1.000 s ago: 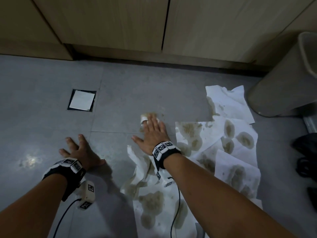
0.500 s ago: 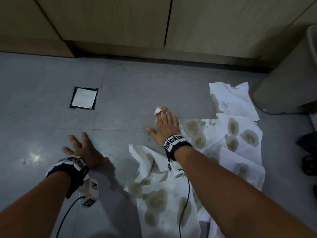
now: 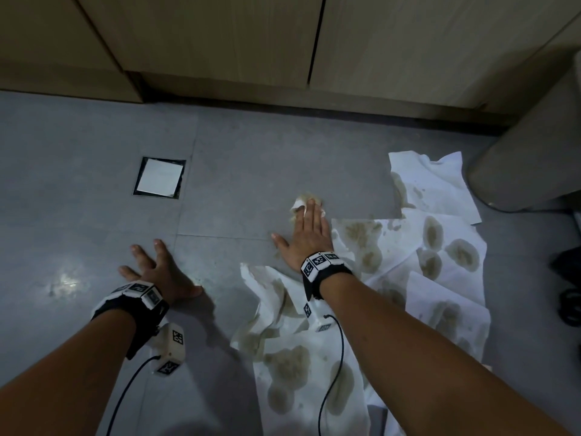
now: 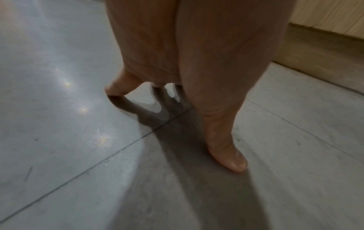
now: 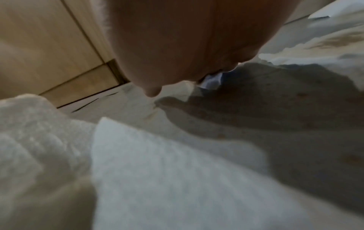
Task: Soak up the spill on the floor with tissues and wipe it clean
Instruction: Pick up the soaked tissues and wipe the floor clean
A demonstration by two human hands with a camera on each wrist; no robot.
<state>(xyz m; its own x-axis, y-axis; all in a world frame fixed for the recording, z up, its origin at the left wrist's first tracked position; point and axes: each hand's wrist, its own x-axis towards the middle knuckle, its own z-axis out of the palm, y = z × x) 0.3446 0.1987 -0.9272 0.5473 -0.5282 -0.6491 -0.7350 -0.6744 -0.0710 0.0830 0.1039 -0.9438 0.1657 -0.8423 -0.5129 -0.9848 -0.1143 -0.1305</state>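
1. I see the left hand (image 3: 157, 272) planted on the bare grey floor (image 3: 251, 171), fingers spread and straight, holding nothing. The left wrist view confirms the fingertips (image 4: 116, 90) and thumb touch the tile.
2. Beyond the left hand, a square floor drain (image 3: 159, 177) sits in the tile, well apart from the tissues.
3. I see the right hand (image 3: 309, 237) lying flat, fingers straight and together, pressing a small stained tissue wad (image 3: 298, 204) against the floor. The wad shows only at the fingertips; the rest is hidden under the hand.
4. A crumpled stained tissue (image 3: 276, 309) lies just below the right wrist, between the two forearms and nearer the right one.
5. To the right of the right hand, several flat tissue sheets (image 3: 440, 247) with brown blotches overlap on the floor, touching the hand's outer edge.
6. At the far right, a bin (image 3: 528, 158) stands just beside the topmost sheet.
7. Wooden cabinet doors (image 3: 220, 42) run along the top.
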